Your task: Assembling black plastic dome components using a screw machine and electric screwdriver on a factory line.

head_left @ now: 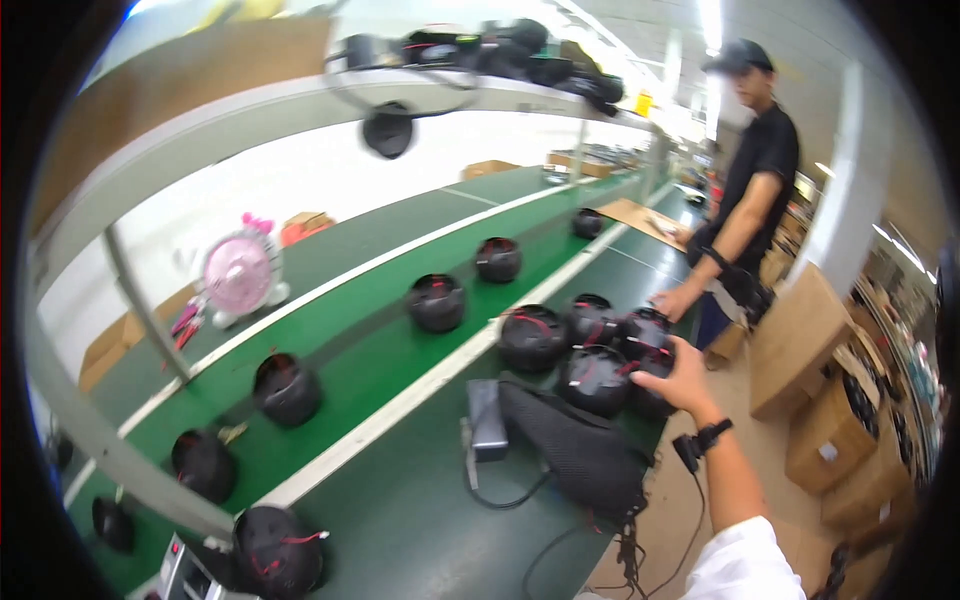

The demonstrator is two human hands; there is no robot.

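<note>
Right hand (683,381) is out over the near edge of the green bench (420,520), fingers curled onto one of the black dome-shaped housings (650,372) at the right end of a cluster — clamped on it, thumb side toward us, with a dark strap on the wrist and a white sleeve lower down. Left hand is nowhere in view, so nothing to report there. The gripped housing sits in a tight bunch with four others (592,378), all touching or just beside each other, red wires showing on their tops. Just left and nearer lies a black mesh grille (580,450), tilted, and beside it a small grey box (486,418) with a cable trailing toward the near edge. Farther left, the green conveyor belt (330,340) carries more black housings (436,302) spaced well apart in a line running far to near. A pink desk fan (238,275) stands on the far side of the belt. At the far right, another person in a black shirt (762,160) stands with a hand (672,300) resting at the bench edge, near the cluster. Cardboard boxes (800,340) sit on the right.
</note>
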